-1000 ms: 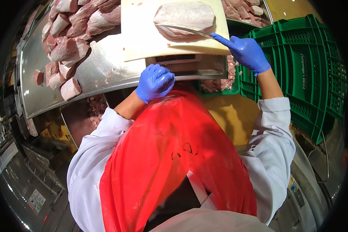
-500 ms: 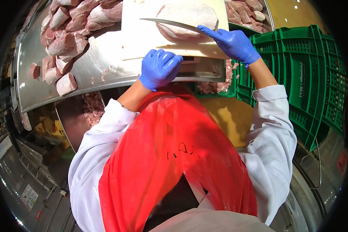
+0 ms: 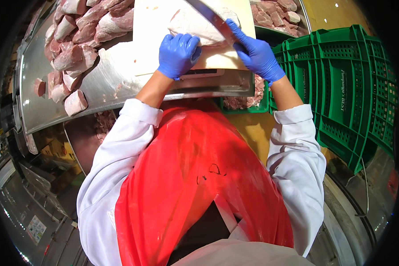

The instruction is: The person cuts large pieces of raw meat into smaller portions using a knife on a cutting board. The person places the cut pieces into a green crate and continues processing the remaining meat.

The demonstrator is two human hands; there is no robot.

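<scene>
A large pale slab of raw meat (image 3: 210,27) lies on the white cutting board (image 3: 148,53). My right hand (image 3: 260,56), in a blue glove, is closed round a knife, its index finger stretched along the blade. The knife blade (image 3: 210,17) slants up and left across the meat, its tip cut off by the top of the picture. My left hand (image 3: 178,55), gloved in blue too, is curled into a fist against the meat's near left edge. Its fingertips are turned out of sight, so anything inside them is hidden.
Many meat chunks (image 3: 75,57) are piled on the steel table (image 3: 106,84) at left. More cut meat (image 3: 275,15) fills a tray at the far right. Green crates (image 3: 337,88) stand on the right. A green bin with small trimmings (image 3: 244,102) sits below the table edge.
My left fist has moved up from the board's near edge to the meat. The knife has swung from nearly level to a steeper slant, and my right hand has shifted slightly left and nearer.
</scene>
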